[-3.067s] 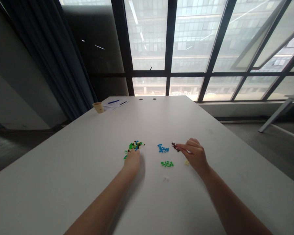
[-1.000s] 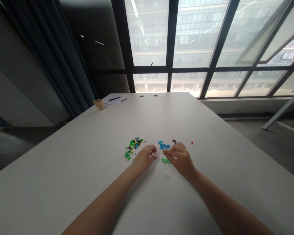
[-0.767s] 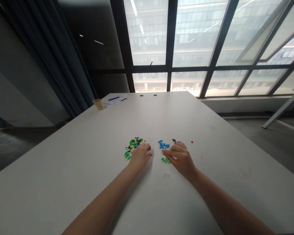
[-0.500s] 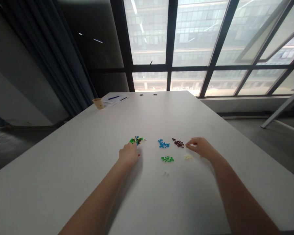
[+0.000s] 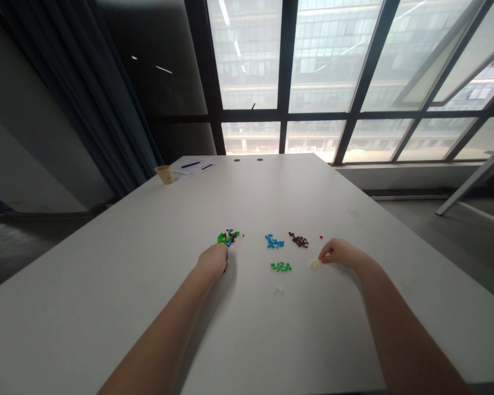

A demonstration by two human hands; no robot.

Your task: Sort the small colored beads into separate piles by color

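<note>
The right hand (image 5: 341, 253) has its thumb and finger tips almost pinched together at the right edge of the pale yellow bits (image 5: 314, 264); I can't tell if a bit is caught between them. The left hand (image 5: 213, 260) is curled at the near side of the mixed pile (image 5: 229, 236), with its fingers mostly hidden, so I can't tell how tight they are or if they hold anything. A small bump from the right fingers could scatter the yellow bits, because they look tiny and light. The brown bits (image 5: 300, 241), just past the right fingertips and to their left, lie near the blue bits (image 5: 274, 242), so a careless sweep might mix them. The left knuckles might push pieces out of the pile. All the bits look like hard plastic, mostly little blocks. The green bits (image 5: 281, 267) lie flat between the hands, and whitish bits (image 5: 278, 290) lie nearer. The white table (image 5: 247, 340) looks smooth, so bits could slide easily.
</note>
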